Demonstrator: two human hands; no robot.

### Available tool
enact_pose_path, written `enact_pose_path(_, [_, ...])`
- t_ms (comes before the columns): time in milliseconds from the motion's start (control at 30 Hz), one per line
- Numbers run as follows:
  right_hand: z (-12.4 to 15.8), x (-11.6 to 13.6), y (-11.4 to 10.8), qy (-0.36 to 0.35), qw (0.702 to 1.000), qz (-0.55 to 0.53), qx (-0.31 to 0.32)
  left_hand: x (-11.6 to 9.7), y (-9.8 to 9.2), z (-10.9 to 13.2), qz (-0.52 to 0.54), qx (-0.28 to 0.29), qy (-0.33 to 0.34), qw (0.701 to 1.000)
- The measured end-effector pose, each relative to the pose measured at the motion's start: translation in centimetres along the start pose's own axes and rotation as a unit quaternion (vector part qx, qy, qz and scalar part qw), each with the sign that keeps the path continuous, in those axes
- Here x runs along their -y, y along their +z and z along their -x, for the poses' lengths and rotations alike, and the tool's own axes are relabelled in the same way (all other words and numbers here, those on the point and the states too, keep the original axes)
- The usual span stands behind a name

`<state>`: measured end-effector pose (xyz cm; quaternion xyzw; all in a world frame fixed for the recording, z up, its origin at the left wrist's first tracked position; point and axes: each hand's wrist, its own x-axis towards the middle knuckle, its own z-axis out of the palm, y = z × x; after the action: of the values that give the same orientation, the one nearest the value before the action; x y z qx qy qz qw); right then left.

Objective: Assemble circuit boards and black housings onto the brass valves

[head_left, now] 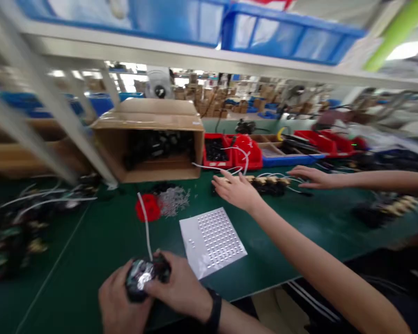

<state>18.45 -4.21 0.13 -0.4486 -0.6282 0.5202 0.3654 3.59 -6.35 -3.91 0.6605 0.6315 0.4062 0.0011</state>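
Low in the view, my left hand wraps round the side of a black rounded electronic housing with a shiny, glaring face. My right hand, with a dark band at the wrist, grips its other side, the thumb lying on the front. A white cable rises from the housing's top. Blur hides its finer parts. Just right of my right hand lies a white sheet with rows of small clear dots. Beyond my hands are a red piece and a pile of small silvery parts.
A co-worker's hands reach in from the right over a row of dark and tan parts. An open carton with black pieces, red bins and a shelf stand behind. Cabled assemblies crowd the left.
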Motion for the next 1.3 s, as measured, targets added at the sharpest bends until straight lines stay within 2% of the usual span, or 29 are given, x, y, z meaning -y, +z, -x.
enact_pose_path(67, [0.0, -0.8, 1.3, 0.019, 0.998, -0.057, 0.004, 0.4, -0.4, 1.0, -0.069, -0.032, -0.045, 0.996])
enact_pose_path(167, [0.2, -2.1, 2.3, 0.065, 0.989, -0.130, 0.013, 0.1, -0.1, 1.3, -0.088, -0.050, -0.068, 0.993])
enact_pose_path(333, [0.6, -2.3, 3.0, 0.126, 0.945, -0.300, 0.033, 0.0, -0.8, 2.1, -0.076, 0.000, -0.048, 0.996])
enact_pose_path(433, [0.3, -2.0, 2.6, 0.184, 0.924, -0.334, 0.032, 0.9, -2.0, 3.0, -0.017, 0.044, -0.036, 0.998])
enact_pose_path(500, [-0.1, -1.9, 1.9, 0.178, 0.928, -0.324, 0.036, 1.8, -3.0, 3.1, 0.026, 0.075, -0.030, 0.996])
enact_pose_path(600, [-1.0, -1.7, 0.4, 0.101, 0.956, -0.265, 0.081, 2.8, -4.3, 2.0, 0.051, 0.098, -0.012, 0.994])
enact_pose_path(667, [-1.6, -1.4, -0.7, 0.047, 0.968, -0.195, 0.149, 3.1, -4.7, 0.4, 0.063, 0.164, 0.019, 0.984])
enact_pose_path(733, [-2.0, -1.1, -1.5, 0.010, 0.969, -0.128, 0.210, 3.0, -4.8, -1.4, 0.092, 0.284, 0.062, 0.952])
enact_pose_path(800, [-2.1, -1.0, -2.0, -0.006, 0.966, -0.108, 0.236, 2.8, -4.4, -2.6, 0.131, 0.378, 0.092, 0.912])
enact_pose_path(833, [-2.0, -1.1, -2.2, -0.002, 0.966, -0.116, 0.229, 2.7, -4.1, -2.9, 0.152, 0.400, 0.097, 0.899])
enact_pose_path(900, [-1.4, -1.5, -2.8, 0.031, 0.977, -0.129, 0.164, 2.9, -3.4, -2.7, 0.181, 0.405, 0.091, 0.891])
enact_pose_path(1000, [0.3, -2.8, -4.6, 0.093, 0.985, -0.145, -0.024, 3.9, -2.5, -1.5, 0.172, 0.378, 0.034, 0.909])
enact_pose_path(1067, [1.7, -3.9, -6.7, 0.098, 0.965, -0.197, -0.145, 4.6, -2.1, -0.8, 0.167, 0.361, -0.023, 0.917])
enact_pose_path(1133, [3.1, -5.1, -8.9, 0.075, 0.937, -0.241, -0.239, 4.7, -1.9, -0.7, 0.185, 0.359, -0.063, 0.913])
enact_pose_path(1200, [4.1, -6.1, -10.9, 0.064, 0.920, -0.237, -0.307, 3.9, -1.7, -1.3, 0.217, 0.363, -0.088, 0.902])
enact_pose_path(1300, [4.7, -7.2, -12.7, 0.090, 0.913, -0.229, -0.324, 1.9, -1.3, -3.0, 0.282, 0.364, -0.138, 0.877])
